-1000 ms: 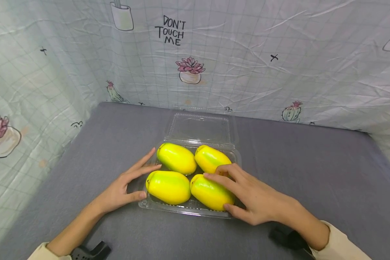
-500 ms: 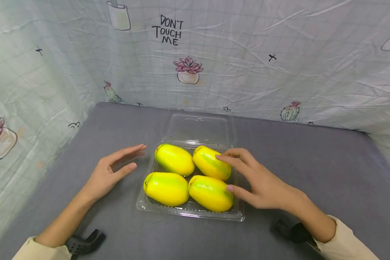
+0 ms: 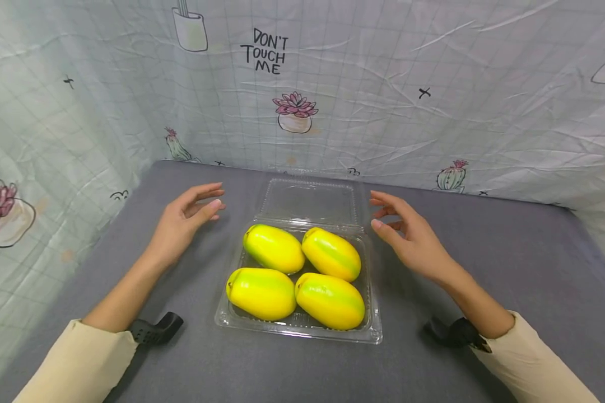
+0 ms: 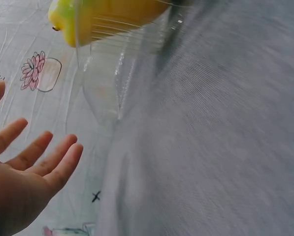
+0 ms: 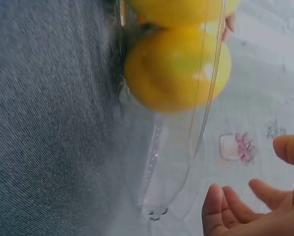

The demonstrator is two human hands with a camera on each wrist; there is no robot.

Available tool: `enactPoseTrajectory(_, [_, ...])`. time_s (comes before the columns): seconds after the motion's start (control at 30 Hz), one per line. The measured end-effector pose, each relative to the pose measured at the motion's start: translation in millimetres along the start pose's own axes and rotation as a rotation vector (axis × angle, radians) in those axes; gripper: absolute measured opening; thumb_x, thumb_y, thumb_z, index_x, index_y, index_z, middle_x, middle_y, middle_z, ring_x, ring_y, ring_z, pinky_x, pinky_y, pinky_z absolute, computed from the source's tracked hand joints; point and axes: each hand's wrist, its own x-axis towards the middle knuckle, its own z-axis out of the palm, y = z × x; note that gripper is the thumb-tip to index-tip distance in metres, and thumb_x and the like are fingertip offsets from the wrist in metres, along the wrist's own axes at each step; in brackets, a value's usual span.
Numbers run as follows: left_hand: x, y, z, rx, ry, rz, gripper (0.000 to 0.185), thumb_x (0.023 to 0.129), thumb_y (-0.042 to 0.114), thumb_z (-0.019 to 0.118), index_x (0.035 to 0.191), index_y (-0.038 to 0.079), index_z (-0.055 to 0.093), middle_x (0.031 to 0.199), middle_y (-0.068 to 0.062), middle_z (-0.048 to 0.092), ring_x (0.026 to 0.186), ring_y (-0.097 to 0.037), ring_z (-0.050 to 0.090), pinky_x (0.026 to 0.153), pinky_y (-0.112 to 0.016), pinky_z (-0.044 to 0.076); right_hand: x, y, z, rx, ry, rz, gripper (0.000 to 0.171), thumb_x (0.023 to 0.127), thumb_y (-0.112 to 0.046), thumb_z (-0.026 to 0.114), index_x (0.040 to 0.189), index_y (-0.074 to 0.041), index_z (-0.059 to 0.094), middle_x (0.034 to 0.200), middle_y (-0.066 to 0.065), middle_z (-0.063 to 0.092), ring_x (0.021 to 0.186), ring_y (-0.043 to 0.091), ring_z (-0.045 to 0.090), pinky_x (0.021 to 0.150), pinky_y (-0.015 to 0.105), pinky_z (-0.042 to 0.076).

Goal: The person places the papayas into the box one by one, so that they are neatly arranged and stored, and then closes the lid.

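In the head view, several oblong yellow-green fruits that look like mangoes (image 3: 329, 302) lie in two rows inside a clear plastic clamshell box (image 3: 298, 332). Its transparent lid (image 3: 310, 202) is folded back flat behind the fruits. My left hand (image 3: 181, 224) hovers left of the lid with fingers loosely bent, holding nothing. On the lid's right side, my right hand (image 3: 410, 235) is likewise free, palm facing inward. The left wrist view has the left hand (image 4: 31, 172) apart from the box, below a fruit (image 4: 112, 22). From the right wrist, the right hand (image 5: 260, 206) shows spread fingers, away from the box wall.
A grey cloth (image 3: 484, 291) covers the table. Behind and to the left hangs a pale grid-patterned curtain (image 3: 363, 112) with plant drawings, meeting the table's far edge just beyond the lid. Black wrist mounts (image 3: 156, 329) sit on both wrists.
My right hand has left the front right fruit, passed over the back right one and moved off to the lid's right. My left hand has lifted off the box's left side and moved farther back.
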Motion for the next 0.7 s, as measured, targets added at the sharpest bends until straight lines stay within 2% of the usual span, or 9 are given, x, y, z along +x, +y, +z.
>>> enactPoseTrajectory(0.07, [6.2,0.6,3.6,-0.04,-0.005,-0.029,0.042,0.089,0.026,0.054,0.129,0.015,0.046,0.123,-0.007,0.049,0.105,-0.029,0.053,0.082,-0.036,0.045,3.9,5.1,-1.5,0.057,0.015,0.078,0.048,0.091,-0.023,0.05,0.136,-0.027,0.033,0.13,-0.002,0.041,0.111,0.016,0.043,0.086,0.036,0.04])
enactPoseTrajectory(0.2, [16.1,-0.3,13.1,-0.144,-0.026,-0.099,0.048,0.09,0.031,0.052,0.131,0.009,0.041,0.124,-0.012,0.046,0.108,-0.035,0.049,0.086,-0.042,0.042,11.1,14.4,-2.0,0.184,0.029,0.217,0.049,0.091,-0.032,0.05,0.136,-0.022,0.033,0.132,0.005,0.04,0.113,0.023,0.044,0.088,0.044,0.04])
enactPoseTrajectory(0.33, [24.4,-5.0,23.1,-0.207,-0.049,-0.147,0.056,0.089,0.035,0.052,0.133,0.006,0.035,0.13,-0.017,0.04,0.112,-0.038,0.045,0.089,-0.046,0.039,17.7,23.8,0.9,0.307,0.04,0.312,0.053,0.091,-0.033,0.048,0.137,-0.014,0.031,0.134,0.012,0.037,0.114,0.032,0.043,0.091,0.047,0.036])
enactPoseTrajectory(0.57, [35.7,-8.5,34.8,-0.255,-0.047,-0.175,0.063,0.087,0.041,0.052,0.135,0.005,0.031,0.132,-0.021,0.036,0.113,-0.038,0.044,0.09,-0.047,0.038,27.7,31.2,8.2,0.515,0.155,0.404,0.053,0.092,-0.031,0.048,0.135,-0.005,0.032,0.132,0.019,0.038,0.113,0.032,0.043,0.093,0.047,0.035])
enactPoseTrajectory(0.7, [39.3,-9.0,37.2,-0.28,-0.048,-0.18,0.062,0.088,0.04,0.051,0.135,0.005,0.031,0.131,-0.021,0.036,0.113,-0.037,0.044,0.09,-0.047,0.038,30.1,32.2,9.6,0.589,0.166,0.433,0.055,0.093,-0.029,0.047,0.137,-0.002,0.028,0.132,0.022,0.036,0.114,0.034,0.041,0.095,0.047,0.033])
